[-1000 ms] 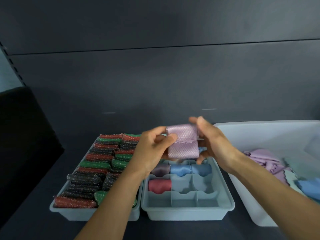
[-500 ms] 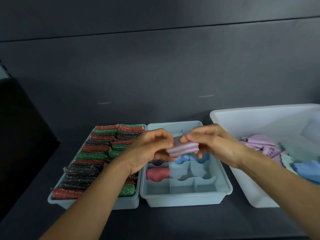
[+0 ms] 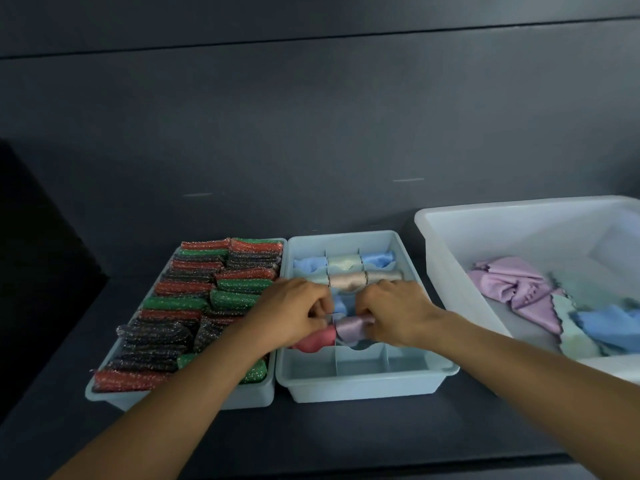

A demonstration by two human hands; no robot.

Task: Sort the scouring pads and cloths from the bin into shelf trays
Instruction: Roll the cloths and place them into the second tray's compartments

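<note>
shelf (image 3: 346,438) dark | pad tray (image 3: 242,398) | divided tray (image 3: 363,389) | white bin (image 3: 443,271)

Your two bare forearms reach forward and converge toward the middle. Your left hand (image 3: 292,311) lies knuckles-up, fingers curled under into a closed grip. Your right hand (image 3: 398,313) mirrors it just beside, fingers curled down and pinched shut, fingertips hidden beneath the palm. Both wrists run straight.

White bin (image 3: 450,258) cut off right; lilac cloth (image 3: 349,327) half-hidden (hands cover).
</note>
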